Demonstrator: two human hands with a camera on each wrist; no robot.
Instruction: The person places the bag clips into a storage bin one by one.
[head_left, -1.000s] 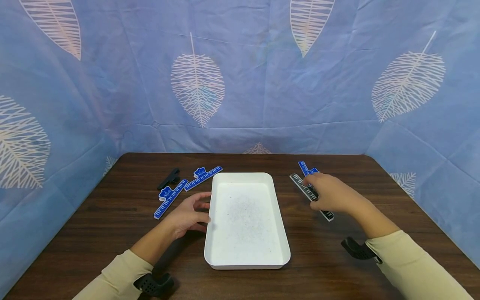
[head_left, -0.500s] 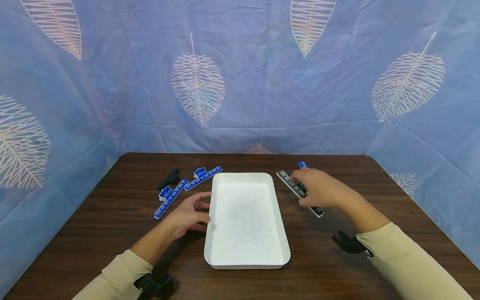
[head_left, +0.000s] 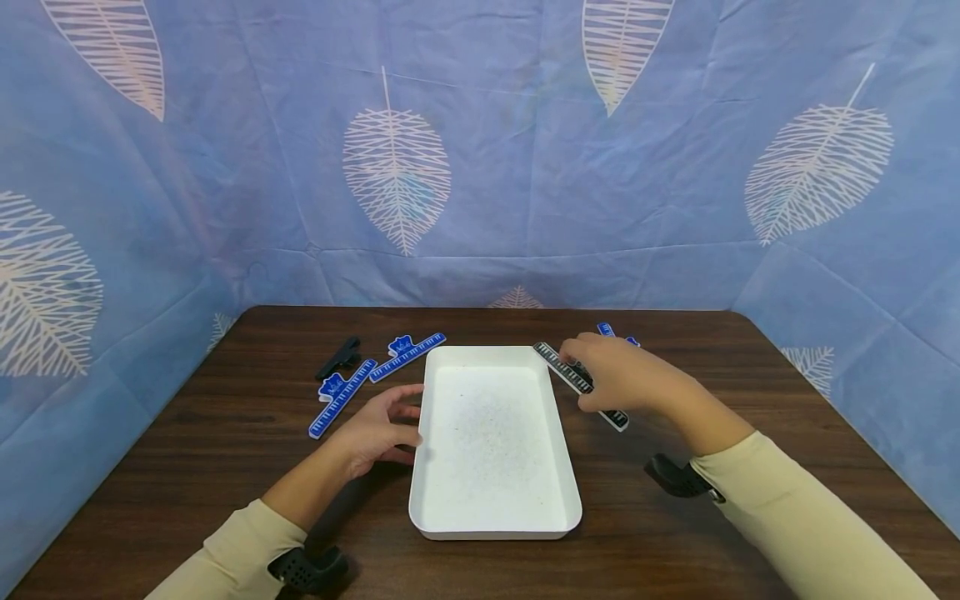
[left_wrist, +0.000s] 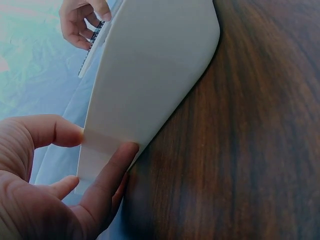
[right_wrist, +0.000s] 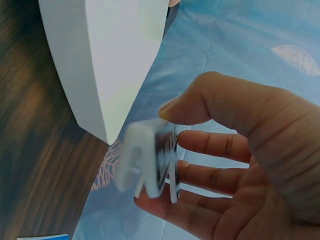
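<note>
A white rectangular tray (head_left: 495, 458) lies on the table. My left hand (head_left: 378, 429) rests against its left side, fingertips touching the outer wall (left_wrist: 145, 80) and rim in the left wrist view. My right hand (head_left: 626, 379) pinches a black-and-white piano-key clip (head_left: 561, 367), thumb on one side and fingers on the other. The clip's far end overlaps the tray's back right corner in the head view. Seen in the right wrist view, the clip (right_wrist: 150, 155) hangs between thumb and fingers, blurred, beside the tray's corner (right_wrist: 111, 140).
Left of the tray lie two blue piano-key clips, one nearer (head_left: 343, 398) and one farther (head_left: 408, 357), with a black clip (head_left: 339, 358) behind them. Another blue clip (head_left: 606, 329) lies partly hidden behind my right hand. A blue leaf-print cloth (head_left: 480, 167) hangs around the wooden table.
My right hand has moved left with the black-and-white clip, from right of the tray to its back right corner. My left hand and the tray have stayed put.
</note>
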